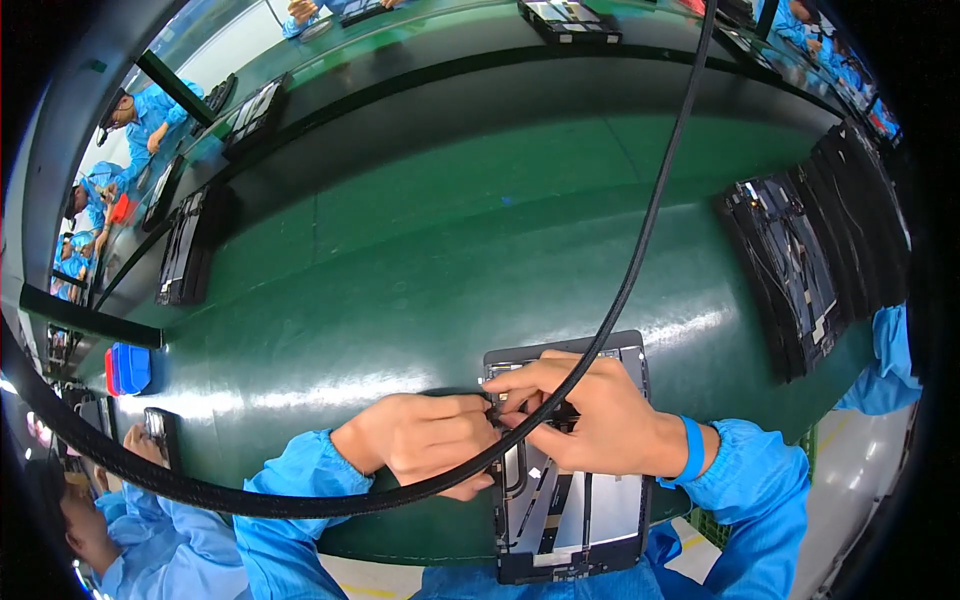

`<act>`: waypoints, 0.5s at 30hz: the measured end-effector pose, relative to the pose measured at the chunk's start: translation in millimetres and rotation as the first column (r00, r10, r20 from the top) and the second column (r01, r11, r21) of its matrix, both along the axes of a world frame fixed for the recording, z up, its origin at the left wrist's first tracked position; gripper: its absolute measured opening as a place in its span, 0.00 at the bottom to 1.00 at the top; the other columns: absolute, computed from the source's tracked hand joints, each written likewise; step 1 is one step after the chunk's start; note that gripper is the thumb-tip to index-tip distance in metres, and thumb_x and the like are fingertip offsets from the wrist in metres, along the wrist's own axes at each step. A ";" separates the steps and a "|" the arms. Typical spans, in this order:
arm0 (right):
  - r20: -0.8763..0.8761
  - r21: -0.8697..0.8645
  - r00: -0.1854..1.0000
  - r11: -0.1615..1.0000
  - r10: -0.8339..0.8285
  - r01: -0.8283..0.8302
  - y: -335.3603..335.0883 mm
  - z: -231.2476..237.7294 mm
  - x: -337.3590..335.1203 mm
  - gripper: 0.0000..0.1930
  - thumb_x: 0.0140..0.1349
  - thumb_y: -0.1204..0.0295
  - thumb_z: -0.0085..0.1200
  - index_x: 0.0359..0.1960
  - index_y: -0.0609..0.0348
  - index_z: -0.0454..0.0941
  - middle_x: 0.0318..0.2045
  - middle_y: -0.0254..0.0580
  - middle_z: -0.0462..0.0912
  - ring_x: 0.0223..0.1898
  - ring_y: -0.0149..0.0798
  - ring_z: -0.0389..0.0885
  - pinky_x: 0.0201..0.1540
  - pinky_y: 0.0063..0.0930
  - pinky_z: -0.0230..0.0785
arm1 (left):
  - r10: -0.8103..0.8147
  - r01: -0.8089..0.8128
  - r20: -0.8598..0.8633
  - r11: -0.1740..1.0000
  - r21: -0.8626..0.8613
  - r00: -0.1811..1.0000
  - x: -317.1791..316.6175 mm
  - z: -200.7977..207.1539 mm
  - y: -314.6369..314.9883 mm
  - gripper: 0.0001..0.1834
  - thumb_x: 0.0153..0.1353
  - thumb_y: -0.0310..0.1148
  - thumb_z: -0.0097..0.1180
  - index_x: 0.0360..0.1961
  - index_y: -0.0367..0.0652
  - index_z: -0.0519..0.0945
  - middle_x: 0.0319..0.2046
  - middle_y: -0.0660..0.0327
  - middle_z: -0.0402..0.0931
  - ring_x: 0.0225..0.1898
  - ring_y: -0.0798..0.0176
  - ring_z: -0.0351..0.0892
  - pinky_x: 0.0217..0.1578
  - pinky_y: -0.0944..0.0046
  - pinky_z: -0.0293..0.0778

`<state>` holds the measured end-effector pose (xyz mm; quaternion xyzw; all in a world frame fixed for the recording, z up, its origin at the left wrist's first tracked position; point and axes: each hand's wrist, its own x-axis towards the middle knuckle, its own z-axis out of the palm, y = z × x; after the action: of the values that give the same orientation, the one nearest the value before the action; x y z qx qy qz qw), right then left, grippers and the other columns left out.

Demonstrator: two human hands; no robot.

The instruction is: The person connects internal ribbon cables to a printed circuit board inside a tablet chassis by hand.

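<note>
An opened tablet [615,500], its inner parts and flat cables bare, lies at the front edge of the green table before me. Over its upper left part both my hands meet. My left hand [425,440] is closed, fingertips pinched at the tablet's left edge; what they hold is too small to make out. My right hand [600,415] reaches across from the right, thumb and fingers pinched together beside the left fingertips. Whatever sits between them is hidden. A blue band [693,448] circles my right wrist.
A thick black cable [640,250] arcs across the view, in front of my hands. Stacked opened tablets [790,260] stand at the right, and more [190,245] lie at the far left. Blue and red bins [130,370] sit left. A co-worker [150,540] works at lower left.
</note>
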<state>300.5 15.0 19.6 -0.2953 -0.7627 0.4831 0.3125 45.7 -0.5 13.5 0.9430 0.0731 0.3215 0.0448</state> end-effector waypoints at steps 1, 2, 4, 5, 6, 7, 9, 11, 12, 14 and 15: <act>0.002 0.002 1.000 1.000 0.007 -0.007 -0.1 0.4 0.8 0.24 0.57 0.82 0.68 0.57 0.55 0.88 0.35 0.40 0.92 0.38 0.42 0.90 0.41 0.34 0.84 | 0.001 -0.001 0.007 1.000 -0.015 1.000 -0.7 -2.6 -0.3 0.11 0.61 0.30 0.69 0.34 0.29 0.85 0.36 0.50 0.85 0.37 0.46 0.87 0.48 0.50 0.89; 0.018 0.007 1.000 1.000 -0.001 0.001 -1.1 0.5 1.8 0.23 0.57 0.82 0.68 0.56 0.56 0.88 0.35 0.40 0.92 0.38 0.42 0.90 0.42 0.34 0.84 | 0.009 -0.008 0.009 1.000 -0.012 1.000 -0.3 -2.4 -1.1 0.11 0.61 0.30 0.69 0.34 0.29 0.85 0.36 0.50 0.85 0.37 0.46 0.87 0.48 0.50 0.89; 0.035 0.017 0.999 1.000 -0.006 0.005 -1.5 1.3 2.3 0.23 0.56 0.82 0.68 0.55 0.56 0.88 0.35 0.39 0.91 0.38 0.42 0.90 0.42 0.34 0.84 | 0.027 -0.027 0.001 0.999 -0.030 1.000 -0.4 -0.5 -1.4 0.12 0.62 0.31 0.68 0.34 0.29 0.85 0.36 0.50 0.85 0.37 0.46 0.87 0.48 0.51 0.89; 0.044 0.016 0.999 1.000 -0.002 0.001 -1.0 1.2 2.2 0.23 0.55 0.82 0.68 0.55 0.56 0.87 0.34 0.39 0.91 0.38 0.42 0.90 0.42 0.34 0.84 | 0.032 -0.031 0.003 0.999 -0.027 0.999 -1.1 0.2 -2.2 0.12 0.62 0.31 0.68 0.34 0.29 0.85 0.36 0.50 0.85 0.37 0.46 0.87 0.48 0.51 0.89; 0.055 0.015 0.999 1.000 0.003 -0.004 -0.4 1.1 2.4 0.22 0.55 0.82 0.68 0.54 0.57 0.87 0.34 0.39 0.91 0.38 0.41 0.90 0.42 0.34 0.84 | 0.059 -0.058 0.003 0.997 -0.058 0.998 -1.1 0.2 -3.6 0.13 0.62 0.32 0.68 0.34 0.29 0.86 0.35 0.50 0.85 0.37 0.46 0.87 0.47 0.51 0.88; 0.058 0.019 0.998 1.000 0.008 -0.009 0.2 1.0 2.1 0.22 0.55 0.82 0.68 0.54 0.57 0.87 0.34 0.39 0.91 0.38 0.41 0.90 0.42 0.34 0.84 | 0.085 -0.085 0.004 0.992 -0.089 0.996 -1.2 0.2 -4.7 0.13 0.62 0.33 0.67 0.35 0.29 0.86 0.35 0.50 0.85 0.37 0.47 0.87 0.47 0.52 0.88; 0.057 0.026 0.998 0.999 0.017 -0.019 0.6 1.1 1.6 0.23 0.55 0.82 0.68 0.54 0.58 0.86 0.33 0.38 0.90 0.38 0.42 0.90 0.42 0.34 0.84 | 0.094 -0.090 0.027 0.990 -0.108 0.995 -2.3 -3.1 -6.0 0.13 0.62 0.33 0.66 0.35 0.29 0.87 0.34 0.50 0.85 0.37 0.47 0.86 0.46 0.53 0.88; 0.060 0.044 0.998 0.999 0.023 -0.025 0.8 0.9 1.6 0.23 0.55 0.81 0.68 0.55 0.58 0.86 0.33 0.38 0.90 0.37 0.41 0.90 0.42 0.33 0.83 | 0.100 -0.093 0.050 0.988 -0.127 0.994 -2.6 -5.6 -6.7 0.14 0.61 0.34 0.66 0.36 0.29 0.88 0.34 0.51 0.85 0.37 0.47 0.86 0.46 0.54 0.87; 0.060 0.056 0.998 0.998 0.023 -0.027 0.8 0.8 1.3 0.23 0.55 0.81 0.69 0.55 0.58 0.86 0.33 0.38 0.90 0.36 0.40 0.90 0.41 0.33 0.83 | 0.102 -0.095 0.059 0.990 -0.107 0.993 -2.5 -6.6 -6.0 0.14 0.61 0.33 0.66 0.37 0.29 0.88 0.34 0.51 0.85 0.37 0.48 0.86 0.45 0.54 0.87; 0.065 0.034 0.998 0.999 0.019 -0.021 -0.1 1.6 1.6 0.23 0.55 0.81 0.70 0.55 0.59 0.85 0.33 0.38 0.90 0.35 0.38 0.90 0.40 0.31 0.83 | 0.103 -0.097 0.069 0.992 -0.085 0.992 -3.2 -6.6 -5.3 0.14 0.61 0.33 0.66 0.37 0.29 0.88 0.33 0.51 0.85 0.37 0.48 0.86 0.45 0.55 0.87; 0.070 0.010 0.997 1.000 0.016 -0.016 -0.4 2.2 2.0 0.24 0.55 0.80 0.70 0.56 0.60 0.85 0.33 0.38 0.90 0.34 0.36 0.90 0.39 0.30 0.83 | 0.107 -0.101 0.068 0.992 -0.077 0.992 -3.4 -6.0 -5.1 0.15 0.61 0.33 0.66 0.38 0.28 0.89 0.33 0.51 0.85 0.37 0.49 0.86 0.45 0.55 0.87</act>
<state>302.5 14.6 21.8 -0.3042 -0.7781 0.4709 0.2835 42.4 -5.6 7.5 0.9234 0.1323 0.3543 0.0651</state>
